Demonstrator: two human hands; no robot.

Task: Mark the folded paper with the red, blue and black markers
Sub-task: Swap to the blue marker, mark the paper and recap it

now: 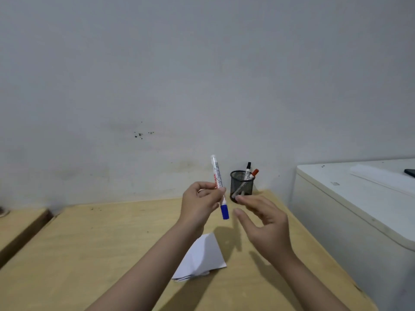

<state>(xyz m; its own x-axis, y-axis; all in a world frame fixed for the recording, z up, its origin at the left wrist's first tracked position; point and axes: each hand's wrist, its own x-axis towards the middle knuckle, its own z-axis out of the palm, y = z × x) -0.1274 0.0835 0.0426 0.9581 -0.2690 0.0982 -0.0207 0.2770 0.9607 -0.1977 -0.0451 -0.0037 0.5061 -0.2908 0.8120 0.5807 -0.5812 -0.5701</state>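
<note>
Folded paper (202, 258) lies on table (89, 254), before pen cup (242, 184).

Left hand (199, 202) raised, fingers pinched closed at 1 o'clock; right hand (262, 223) beside it, fingers spread, empty.

Markers – three: blue (220, 187), black (248, 169), red (254, 173); one folded paper (203, 257); one mesh cup (241, 186).

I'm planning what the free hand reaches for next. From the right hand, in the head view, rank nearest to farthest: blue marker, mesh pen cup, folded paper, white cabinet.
From the right hand:
1. Blue marker, just to its left, held in the left hand.
2. Mesh pen cup, just beyond the fingertips.
3. Folded paper, on the desk below, toward the person; close to the cup's rank.
4. White cabinet, off to the right.
</note>
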